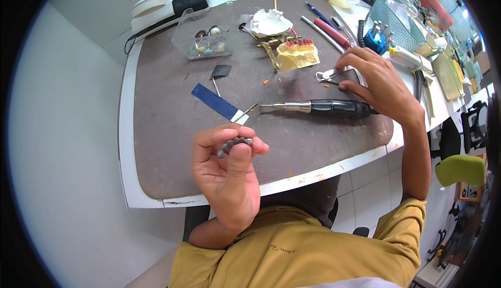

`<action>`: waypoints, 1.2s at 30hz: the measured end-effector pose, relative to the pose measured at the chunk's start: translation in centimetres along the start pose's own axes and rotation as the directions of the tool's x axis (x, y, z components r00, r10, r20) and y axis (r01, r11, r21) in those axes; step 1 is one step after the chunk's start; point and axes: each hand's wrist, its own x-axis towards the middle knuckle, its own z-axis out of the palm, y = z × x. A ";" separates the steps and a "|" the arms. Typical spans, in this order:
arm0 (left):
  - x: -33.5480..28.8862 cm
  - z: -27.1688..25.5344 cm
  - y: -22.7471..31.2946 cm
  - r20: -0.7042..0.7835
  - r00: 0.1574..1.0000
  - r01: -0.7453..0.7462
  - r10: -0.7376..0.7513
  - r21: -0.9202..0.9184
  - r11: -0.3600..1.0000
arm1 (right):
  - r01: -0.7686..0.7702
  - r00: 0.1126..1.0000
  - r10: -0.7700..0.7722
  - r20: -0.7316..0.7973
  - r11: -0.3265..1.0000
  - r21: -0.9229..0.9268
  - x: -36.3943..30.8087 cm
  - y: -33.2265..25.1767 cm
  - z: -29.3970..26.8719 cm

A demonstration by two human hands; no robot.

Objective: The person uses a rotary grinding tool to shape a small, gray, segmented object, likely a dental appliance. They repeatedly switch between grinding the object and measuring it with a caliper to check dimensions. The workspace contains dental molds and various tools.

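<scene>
My left hand (227, 170), raised over the front edge of the mat, pinches a grey metal dental bridge (233, 144) between thumb and fingers. On the right, my right hand (374, 76) has its thumb and fingers round the arms of a small metal caliper (327, 74), whose tips point left on the mat. Below it lies a black and silver dental handpiece (323, 107). A thin bur (247, 112) rests across the white end of a blue strip (214, 101), just beyond my left hand.
Further back, an articulator carries a white plaster cast (271, 23) and a yellow cast (298, 57) with red teeth. A clear box (203, 40) of small parts stands left of it. Pens (315, 11), a blue bur holder (377, 40) and baskets (397, 24) line the right side.
</scene>
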 end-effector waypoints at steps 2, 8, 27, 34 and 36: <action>0.3 0.1 0.3 0.003 1.000 0.014 -0.014 -0.010 1.000 | 0.044 0.999 -0.044 -0.001 0.999 -0.004 0.6 0.0 -0.2; 1.1 -1.0 2.2 -0.023 0.994 0.106 -0.106 0.018 0.994 | -0.185 0.981 0.166 0.096 0.952 0.243 0.8 -1.0 -1.6; 0.8 -0.9 2.5 -0.007 0.986 0.164 -0.165 0.121 0.979 | -0.122 0.953 -0.148 0.264 0.608 0.784 2.7 -11.3 0.1; 0.8 -0.8 2.6 -0.020 0.980 0.197 -0.196 0.116 0.974 | -0.170 0.936 -0.140 0.324 0.626 0.761 2.8 -11.1 0.0; 0.8 -0.8 2.6 -0.020 0.980 0.197 -0.196 0.118 0.973 | -0.156 0.940 -0.146 0.307 0.616 0.772 2.8 -11.0 0.2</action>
